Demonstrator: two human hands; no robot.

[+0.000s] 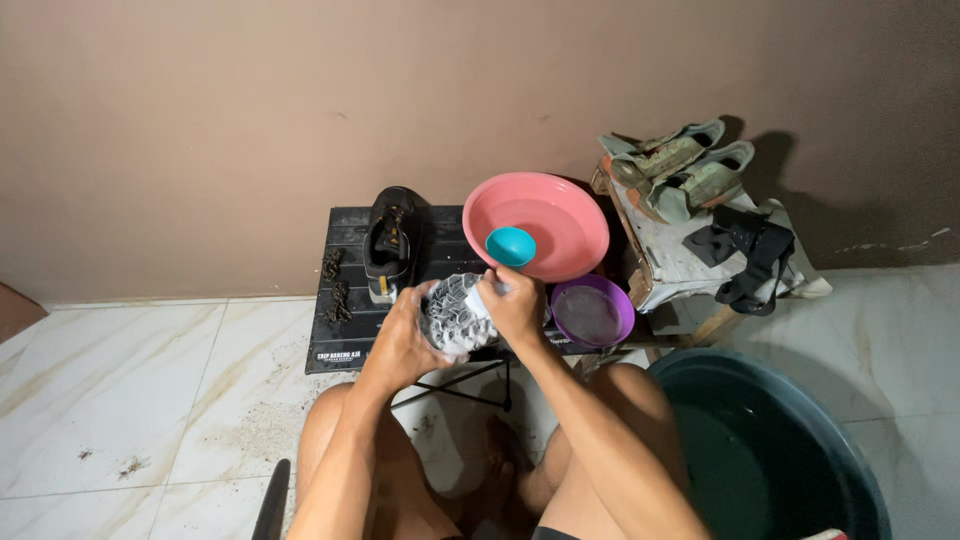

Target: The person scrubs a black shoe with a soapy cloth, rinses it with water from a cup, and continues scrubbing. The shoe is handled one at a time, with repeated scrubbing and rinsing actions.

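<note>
While the view looks down over bare knees, a white marble-patterned floor is seen at the far left, scattered with dirt and grit near a small black slatted folding table set against a brown wall. Two clumps of dried mud are laid along the table's left edge. Just beside them, a black shoe is stood upright on the table, toe toward the wall.

At the table's front edge, a soapy shoe, its patterned sole covered in white foam, is held between both hands above the table. The left hand is cupped around the shoe's left side, fingers curled and pressed together against it. The right hand is closed over the shoe's upper right end, fingers bent down and kept together; whether something small is pinched beneath them cannot be told.

Behind the hands, a pink basin is tilted on the table, with a small teal cup inside it. A purple bowl is set just right of the right hand. Farther right, a pair of muddy green shoes and black cloth are laid on a white board. A dark green tub of water is placed at the lower right.
</note>
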